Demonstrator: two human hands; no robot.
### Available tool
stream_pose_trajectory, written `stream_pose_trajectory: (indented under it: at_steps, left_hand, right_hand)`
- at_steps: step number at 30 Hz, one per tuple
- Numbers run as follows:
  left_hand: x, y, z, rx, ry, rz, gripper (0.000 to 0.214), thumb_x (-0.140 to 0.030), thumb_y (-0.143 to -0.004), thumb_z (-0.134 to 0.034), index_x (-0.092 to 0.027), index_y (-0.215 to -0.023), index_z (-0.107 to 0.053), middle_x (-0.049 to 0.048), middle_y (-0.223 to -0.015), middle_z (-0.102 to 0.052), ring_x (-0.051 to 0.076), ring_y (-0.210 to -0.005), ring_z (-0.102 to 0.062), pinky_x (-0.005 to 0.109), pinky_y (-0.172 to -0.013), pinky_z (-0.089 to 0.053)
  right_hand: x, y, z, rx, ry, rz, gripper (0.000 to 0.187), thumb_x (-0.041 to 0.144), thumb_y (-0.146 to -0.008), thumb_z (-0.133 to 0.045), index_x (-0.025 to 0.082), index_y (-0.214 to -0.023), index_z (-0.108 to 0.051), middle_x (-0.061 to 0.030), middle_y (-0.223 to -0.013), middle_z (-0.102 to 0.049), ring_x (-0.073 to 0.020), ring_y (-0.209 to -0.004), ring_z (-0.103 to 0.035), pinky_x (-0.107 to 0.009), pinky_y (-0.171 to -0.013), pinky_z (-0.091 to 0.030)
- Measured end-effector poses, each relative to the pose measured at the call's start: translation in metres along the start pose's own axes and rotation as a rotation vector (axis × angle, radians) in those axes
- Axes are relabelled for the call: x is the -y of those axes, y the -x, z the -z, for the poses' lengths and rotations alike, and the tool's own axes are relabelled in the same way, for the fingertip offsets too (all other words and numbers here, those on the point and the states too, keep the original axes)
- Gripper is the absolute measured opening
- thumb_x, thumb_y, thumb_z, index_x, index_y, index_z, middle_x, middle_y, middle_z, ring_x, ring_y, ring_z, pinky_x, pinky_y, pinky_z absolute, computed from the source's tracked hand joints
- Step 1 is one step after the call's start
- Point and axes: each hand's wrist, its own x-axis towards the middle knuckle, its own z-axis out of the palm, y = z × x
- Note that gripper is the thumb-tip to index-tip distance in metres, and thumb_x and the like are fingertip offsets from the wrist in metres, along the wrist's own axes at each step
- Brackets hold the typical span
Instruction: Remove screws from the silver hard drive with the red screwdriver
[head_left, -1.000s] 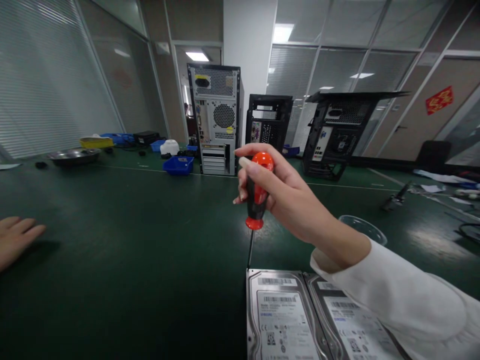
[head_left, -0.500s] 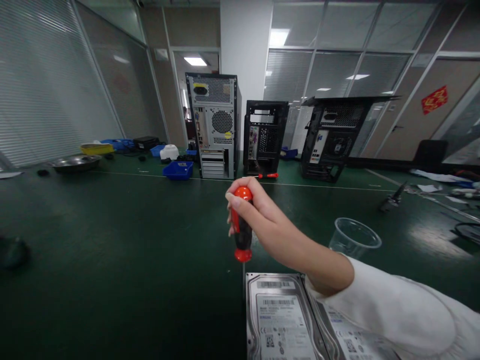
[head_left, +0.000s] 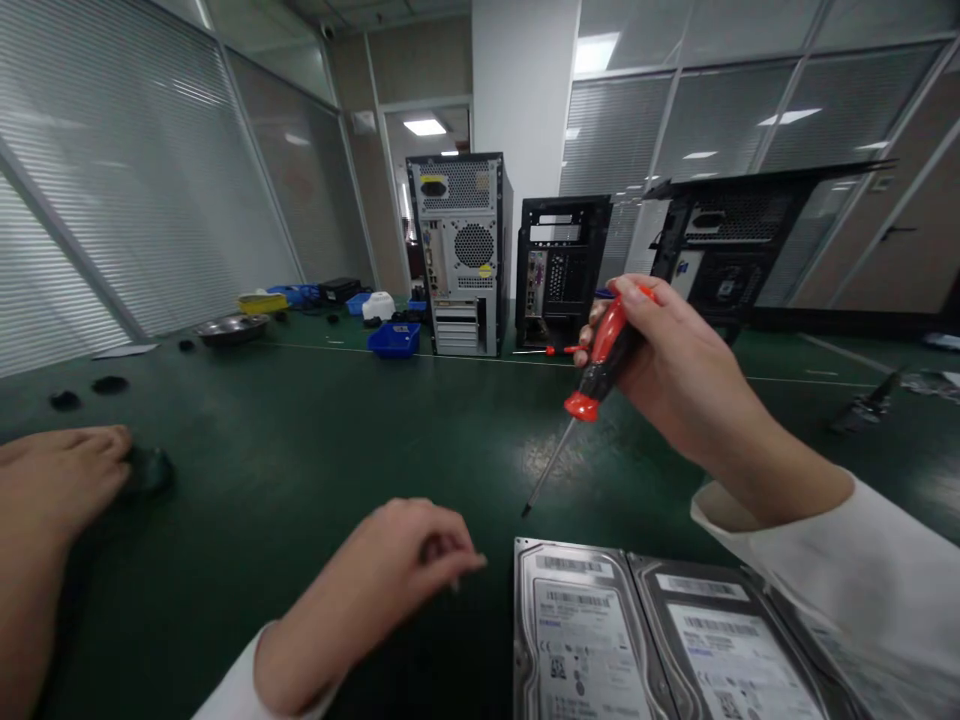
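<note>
My right hand [head_left: 686, 375] is closed round the red and black handle of a screwdriver [head_left: 598, 368]. Its shaft slants down to the left, and the tip hangs in the air just beyond the hard drives. My left hand [head_left: 409, 555] is low over the table, left of the drives, with its fingers curled in a pinch. Something small may be at its fingertips, but I cannot make it out. A silver hard drive [head_left: 581, 640] lies label up, with a second hard drive [head_left: 731, 640] against its right side. My right sleeve covers part of what lies further right.
Computer cases [head_left: 461, 255] stand at the back, with another screwdriver [head_left: 550, 351] before them. A blue tray [head_left: 394, 340] and a metal bowl [head_left: 232, 328] are further left. At the left edge, another person's hand [head_left: 67, 475] rests by a dark object [head_left: 150, 472].
My right hand has lifted the screwdriver up and to the right, and the shaft now tilts. My left hand and another person's hand have come into view. The view has shifted left.
</note>
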Motion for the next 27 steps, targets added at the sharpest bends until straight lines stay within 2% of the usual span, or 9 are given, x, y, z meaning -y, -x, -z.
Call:
stream_pose_trajectory:
  at_steps: [2,3,5,8,10,13,17,21,27]
  left_hand:
    - [-0.005,-0.003,-0.045,0.039,0.051,0.071,0.029,-0.054,-0.08,-0.059,-0.032,-0.096,-0.069,-0.0038,-0.098,-0.068,0.014,-0.095,-0.063,0.026,-0.081,-0.052]
    - [-0.003,-0.004,-0.059,0.019,0.083,0.12,0.029,-0.051,-0.079,-0.062,-0.034,-0.102,-0.068,-0.0037,-0.107,-0.067,0.015,-0.104,-0.061,0.029,-0.088,-0.052]
    - [0.007,-0.002,-0.071,0.067,0.105,0.153,0.032,-0.052,-0.078,-0.064,-0.038,-0.106,-0.066,-0.0038,-0.118,-0.063,0.017,-0.113,-0.058,0.035,-0.099,-0.05]
    - [0.02,0.003,-0.069,0.104,0.055,0.023,0.029,-0.052,-0.084,-0.054,-0.045,-0.111,-0.062,-0.0066,-0.122,-0.061,0.014,-0.117,-0.056,0.035,-0.104,-0.049]
    - [0.02,0.004,-0.069,0.08,-0.056,-0.093,0.029,-0.047,-0.089,-0.047,-0.047,-0.115,-0.059,-0.0083,-0.123,-0.062,0.012,-0.118,-0.055,0.035,-0.105,-0.049]
    - [0.014,0.001,-0.076,-0.018,-0.276,-0.207,0.03,-0.036,-0.091,-0.045,-0.043,-0.117,-0.059,-0.0084,-0.122,-0.065,0.013,-0.116,-0.058,0.036,-0.1,-0.053]
    - [0.007,-0.005,-0.086,-0.212,-0.525,-0.35,0.03,-0.028,-0.087,-0.055,-0.035,-0.115,-0.062,-0.0073,-0.116,-0.069,0.014,-0.109,-0.064,0.031,-0.088,-0.059]
    - [0.009,-0.005,-0.091,-0.323,-0.672,-0.391,0.025,-0.028,-0.087,-0.055,-0.031,-0.109,-0.066,-0.006,-0.112,-0.071,0.014,-0.1,-0.068,0.03,-0.08,-0.061]
    - [0.012,0.0,-0.095,-0.408,-0.68,-0.437,0.029,-0.024,-0.092,-0.042,-0.028,-0.104,-0.068,-0.0052,-0.104,-0.073,0.012,-0.088,-0.071,0.027,-0.073,-0.063]
  right_hand:
    - [-0.001,0.003,0.006,-0.014,0.001,-0.012,0.021,0.031,-0.088,-0.066,0.021,-0.097,-0.051,0.0008,-0.083,-0.053,-0.0109,-0.067,-0.054,-0.02,-0.058,-0.055]
    - [-0.002,0.005,0.009,-0.012,0.003,-0.018,0.023,0.033,-0.086,-0.067,0.021,-0.098,-0.051,0.0011,-0.082,-0.053,-0.0109,-0.067,-0.055,-0.02,-0.058,-0.055]
    - [-0.004,0.009,0.014,-0.003,0.013,-0.031,0.028,0.036,-0.084,-0.071,0.021,-0.098,-0.051,0.0017,-0.082,-0.054,-0.0108,-0.066,-0.056,-0.021,-0.058,-0.055]
    - [-0.007,0.013,0.017,0.006,0.029,-0.046,0.033,0.039,-0.081,-0.073,0.021,-0.098,-0.051,0.0026,-0.081,-0.055,-0.0105,-0.066,-0.056,-0.02,-0.059,-0.054]
    - [-0.009,0.014,0.018,0.007,0.031,-0.063,0.034,0.04,-0.08,-0.073,0.021,-0.098,-0.051,0.003,-0.08,-0.055,-0.0105,-0.066,-0.056,-0.02,-0.059,-0.054]
    - [-0.012,0.013,0.018,0.016,0.032,-0.083,0.036,0.042,-0.079,-0.073,0.022,-0.099,-0.051,0.003,-0.08,-0.055,-0.0109,-0.067,-0.057,-0.02,-0.059,-0.054]
    - [-0.013,0.014,0.02,0.024,0.039,-0.089,0.033,0.041,-0.081,-0.072,0.021,-0.099,-0.052,0.0023,-0.08,-0.056,-0.0113,-0.068,-0.057,-0.021,-0.059,-0.054]
    - [-0.013,0.012,0.02,0.022,0.023,-0.09,0.032,0.04,-0.081,-0.071,0.021,-0.099,-0.053,0.0019,-0.08,-0.056,-0.0114,-0.069,-0.057,-0.021,-0.06,-0.055]
    - [-0.015,0.008,0.02,0.018,0.009,-0.092,0.031,0.038,-0.081,-0.071,0.02,-0.099,-0.053,0.0017,-0.081,-0.057,-0.0115,-0.068,-0.057,-0.021,-0.06,-0.055]
